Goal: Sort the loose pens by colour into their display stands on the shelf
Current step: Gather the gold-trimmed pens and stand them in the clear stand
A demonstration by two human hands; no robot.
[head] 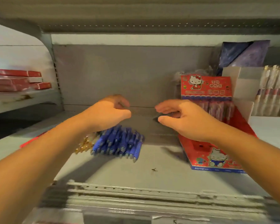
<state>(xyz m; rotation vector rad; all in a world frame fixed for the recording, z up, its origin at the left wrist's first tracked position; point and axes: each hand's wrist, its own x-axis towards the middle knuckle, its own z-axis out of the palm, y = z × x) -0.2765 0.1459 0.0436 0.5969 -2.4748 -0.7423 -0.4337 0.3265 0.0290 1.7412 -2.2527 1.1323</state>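
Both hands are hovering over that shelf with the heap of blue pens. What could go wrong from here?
1. The blue pens lie in a loose heap under the forearm of the left hand; a low sweep could scatter them toward the front edge of the shelf.
2. Gold items lie against the heap, so a grab might scoop both together.
3. The forearm of the right hand crosses above the red display stand and might nudge it askew.
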